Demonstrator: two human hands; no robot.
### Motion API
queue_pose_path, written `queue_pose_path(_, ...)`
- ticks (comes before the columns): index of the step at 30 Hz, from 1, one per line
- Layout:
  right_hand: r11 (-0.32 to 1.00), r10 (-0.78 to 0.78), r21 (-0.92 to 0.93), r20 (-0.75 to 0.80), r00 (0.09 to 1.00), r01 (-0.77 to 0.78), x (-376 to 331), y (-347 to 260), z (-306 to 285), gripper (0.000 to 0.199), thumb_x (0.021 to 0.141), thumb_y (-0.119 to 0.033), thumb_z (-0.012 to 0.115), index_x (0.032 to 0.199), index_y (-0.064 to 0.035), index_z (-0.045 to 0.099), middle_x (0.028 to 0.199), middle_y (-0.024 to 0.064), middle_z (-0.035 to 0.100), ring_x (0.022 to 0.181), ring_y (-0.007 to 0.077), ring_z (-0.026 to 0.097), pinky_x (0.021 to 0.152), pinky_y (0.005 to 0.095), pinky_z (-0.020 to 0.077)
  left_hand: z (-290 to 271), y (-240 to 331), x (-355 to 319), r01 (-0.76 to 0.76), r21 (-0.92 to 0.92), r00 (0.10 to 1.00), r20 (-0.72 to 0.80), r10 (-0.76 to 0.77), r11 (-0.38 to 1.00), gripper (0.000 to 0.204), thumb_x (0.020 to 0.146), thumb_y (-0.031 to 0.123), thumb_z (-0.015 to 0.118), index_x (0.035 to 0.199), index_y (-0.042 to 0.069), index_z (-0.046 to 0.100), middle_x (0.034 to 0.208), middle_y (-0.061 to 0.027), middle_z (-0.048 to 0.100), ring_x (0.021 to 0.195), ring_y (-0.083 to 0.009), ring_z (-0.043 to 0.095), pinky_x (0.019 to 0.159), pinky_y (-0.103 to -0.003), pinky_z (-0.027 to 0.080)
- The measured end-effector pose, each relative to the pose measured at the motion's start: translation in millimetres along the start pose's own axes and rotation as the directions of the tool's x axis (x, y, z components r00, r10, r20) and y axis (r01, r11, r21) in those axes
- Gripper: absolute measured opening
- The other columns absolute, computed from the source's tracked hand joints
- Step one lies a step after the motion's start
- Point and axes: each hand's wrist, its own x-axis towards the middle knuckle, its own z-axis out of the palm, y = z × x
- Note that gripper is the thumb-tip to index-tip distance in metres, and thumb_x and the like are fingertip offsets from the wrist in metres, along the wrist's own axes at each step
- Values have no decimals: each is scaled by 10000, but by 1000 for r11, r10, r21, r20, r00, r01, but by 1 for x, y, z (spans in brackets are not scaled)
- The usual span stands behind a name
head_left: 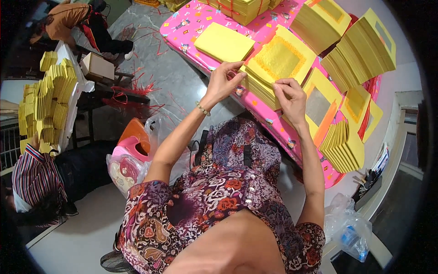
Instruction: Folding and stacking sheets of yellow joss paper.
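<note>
A thick stack of yellow paper sheets [261,86] lies on the pink table, its top sheet bearing a gold square with an orange border. My left hand [225,82] pinches the near left corner of that top sheet between thumb and fingers. At the near right corner, my right hand [291,97] has its thumb and fingertips closed on the same sheet's edge. Left of the stack lies a folded yellow paper bundle [224,42]. Just right of my right hand are sheets with a silver square [318,107] and an orange edge.
More yellow stacks [360,52] stand on the right of the pink patterned table [182,34], with a fanned stack [342,146] nearer. A red-tied bundle [242,9] sits at the back. Two people work at left by a table piled with yellow bundles [50,98]. Plastic bags [349,228] lie lower right.
</note>
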Motion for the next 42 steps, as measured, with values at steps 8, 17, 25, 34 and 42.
queue_pose_path(8, 1000, 1, 14, -5, 1000, -1, -1, 1, 0, 134, 878, -124, 706, 919, -12, 768, 926, 95, 695, 875, 217, 658, 778, 324, 513, 3, -1, -1, -2, -35, 999, -40, 0, 999, 411, 874, 237, 747, 1231, 44, 684, 996, -116, 689, 772, -156, 674, 703, -306, 551)
queue_pose_path(17, 1000, -17, -5, -11, 1000, 17, 0, 0, 0, 127, 877, -113, 707, 922, -12, 769, 926, 88, 696, 875, 208, 657, 779, 316, 513, 2, 1, -1, -16, 13, 1000, -24, 17, 1000, 398, 902, 164, 739, 1251, -5, 654, 1051, -59, 663, 750, -69, 627, 641, -232, 526)
queue_pose_path(25, 999, -31, -12, -33, 999, 31, -2, 2, 1, 124, 878, -101, 707, 929, -4, 765, 934, 89, 700, 880, 201, 659, 775, 301, 511, 0, 16, -1, -103, 97, 991, -72, 110, 990, 418, 852, 258, 767, 1217, 67, 695, 1002, -117, 673, 808, -182, 679, 736, -313, 548)
queue_pose_path(34, 1000, -5, 1, -41, 999, 5, -2, 1, 3, 123, 881, -102, 707, 926, -4, 766, 940, 90, 698, 893, 195, 657, 785, 299, 512, 2, 12, 0, -141, 63, 988, -61, 144, 988, 469, 824, 301, 800, 1193, 30, 701, 1025, -108, 675, 811, -182, 673, 726, -320, 542)
queue_pose_path(42, 1000, 7, 14, -48, 999, -6, -4, 3, 3, 125, 884, -105, 705, 924, -4, 767, 932, 84, 698, 893, 188, 655, 781, 295, 510, 3, 20, 0, -22, -33, 999, -44, 21, 999, 495, 800, 342, 830, 1173, 38, 715, 963, -82, 658, 779, -152, 651, 699, -308, 534)
